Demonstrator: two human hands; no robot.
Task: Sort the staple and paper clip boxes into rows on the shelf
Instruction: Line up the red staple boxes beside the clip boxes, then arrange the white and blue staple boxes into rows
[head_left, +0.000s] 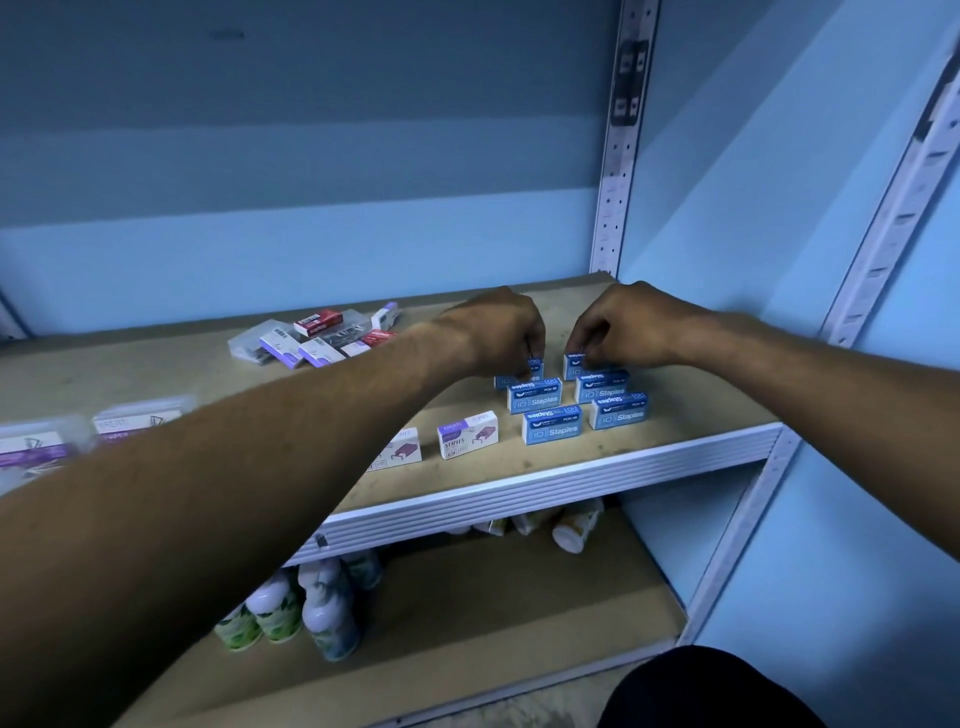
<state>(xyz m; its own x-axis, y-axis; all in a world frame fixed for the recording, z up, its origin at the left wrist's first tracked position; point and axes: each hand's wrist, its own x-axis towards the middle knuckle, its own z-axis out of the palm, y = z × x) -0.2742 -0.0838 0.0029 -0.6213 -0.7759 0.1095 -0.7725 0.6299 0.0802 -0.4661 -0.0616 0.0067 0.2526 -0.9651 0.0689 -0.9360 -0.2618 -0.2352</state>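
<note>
Blue staple boxes stand in two short rows on the wooden shelf (649, 447) at the right. My left hand (498, 330) pinches the rearmost blue box of the left row (535, 366). My right hand (628, 325) pinches the rearmost blue box of the right row (573, 364). In front of them stand more blue boxes (534, 396) (602, 387) (551, 424) (618, 410). Two white-and-purple staple boxes (467, 435) (400, 449) stand left of them near the shelf's front edge; my left forearm partly hides one.
A loose pile of red, purple and clear boxes (317, 335) lies at the back of the shelf. Clear clip boxes (140, 418) sit at the far left. Bottles (327, 608) stand on the lower shelf. A perforated metal upright (615, 182) rises at the back right corner.
</note>
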